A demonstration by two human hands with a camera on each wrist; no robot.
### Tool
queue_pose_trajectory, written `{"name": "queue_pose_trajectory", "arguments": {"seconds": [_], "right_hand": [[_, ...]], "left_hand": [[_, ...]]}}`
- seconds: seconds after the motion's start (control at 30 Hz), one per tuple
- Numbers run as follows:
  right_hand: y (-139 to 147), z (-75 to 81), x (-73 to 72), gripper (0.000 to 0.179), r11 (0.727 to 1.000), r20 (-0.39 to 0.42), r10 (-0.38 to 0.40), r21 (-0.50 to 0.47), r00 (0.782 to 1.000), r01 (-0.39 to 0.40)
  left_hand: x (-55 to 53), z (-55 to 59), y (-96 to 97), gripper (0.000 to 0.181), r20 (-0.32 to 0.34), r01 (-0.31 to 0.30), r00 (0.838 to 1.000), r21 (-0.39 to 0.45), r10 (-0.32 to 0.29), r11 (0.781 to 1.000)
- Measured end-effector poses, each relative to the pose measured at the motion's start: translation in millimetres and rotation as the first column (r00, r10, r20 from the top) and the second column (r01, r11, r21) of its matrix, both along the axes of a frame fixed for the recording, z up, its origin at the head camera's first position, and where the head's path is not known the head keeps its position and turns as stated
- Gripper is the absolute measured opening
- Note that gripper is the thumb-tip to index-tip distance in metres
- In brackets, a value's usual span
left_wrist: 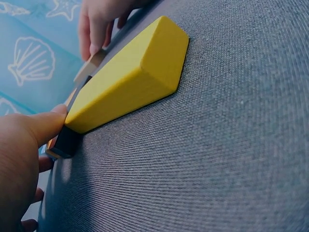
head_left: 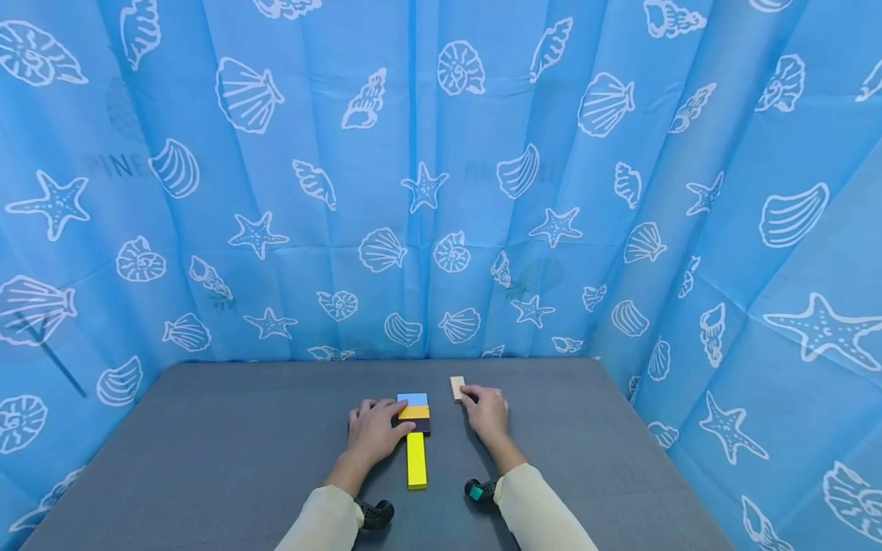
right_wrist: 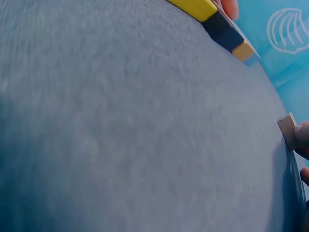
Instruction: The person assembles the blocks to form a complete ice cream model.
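In the head view a light blue block (head_left: 412, 399), an orange block (head_left: 416, 412) and a dark block (head_left: 420, 425) lie edge to edge. A long yellow block (head_left: 416, 461) runs from the dark one toward the person. My left hand (head_left: 372, 432) rests at the left side of this group, its straight thumb (left_wrist: 50, 123) touching the dark block beside the yellow block's end and its index fingertip near the orange and blue ones. To the right, my right hand (head_left: 488, 413) pinches a plain wooden block (head_left: 457, 386) between thumb and fingers, low over the table.
The grey cloth-covered table (head_left: 262, 444) stretches to both sides. A blue curtain (head_left: 427, 306) with white shell prints hangs behind it and along the right. Black wrist-worn devices (head_left: 377, 514) sit at the cuffs of the cream sleeves (head_left: 544, 513).
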State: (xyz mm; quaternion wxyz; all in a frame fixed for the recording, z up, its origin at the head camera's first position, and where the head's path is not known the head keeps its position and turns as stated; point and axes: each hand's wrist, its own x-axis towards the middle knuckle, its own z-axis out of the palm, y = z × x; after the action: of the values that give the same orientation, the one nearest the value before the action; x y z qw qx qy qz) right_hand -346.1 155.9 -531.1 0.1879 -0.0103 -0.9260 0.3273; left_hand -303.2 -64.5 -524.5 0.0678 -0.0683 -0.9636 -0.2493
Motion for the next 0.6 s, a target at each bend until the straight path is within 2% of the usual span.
{"name": "queue_pose_trajectory", "arguments": {"seconds": [0.3,0.6], "right_hand": [[-14.1,1.1,-6.1,0.019,1.000,0.025,0.021,0.014,0.999,-0.021],[-31.6,1.3,-9.0,0.020,0.998,0.025,0.059,0.033,0.998,-0.059]], "left_hand": [[-1.0,-2.6,1.6,0.055,0.011,-0.014,1.000,-0.006,0.014,1.000],[-1.0,-0.3,1.1,0.055,0.009,-0.019,1.000,-0.009,0.019,1.000]]}}
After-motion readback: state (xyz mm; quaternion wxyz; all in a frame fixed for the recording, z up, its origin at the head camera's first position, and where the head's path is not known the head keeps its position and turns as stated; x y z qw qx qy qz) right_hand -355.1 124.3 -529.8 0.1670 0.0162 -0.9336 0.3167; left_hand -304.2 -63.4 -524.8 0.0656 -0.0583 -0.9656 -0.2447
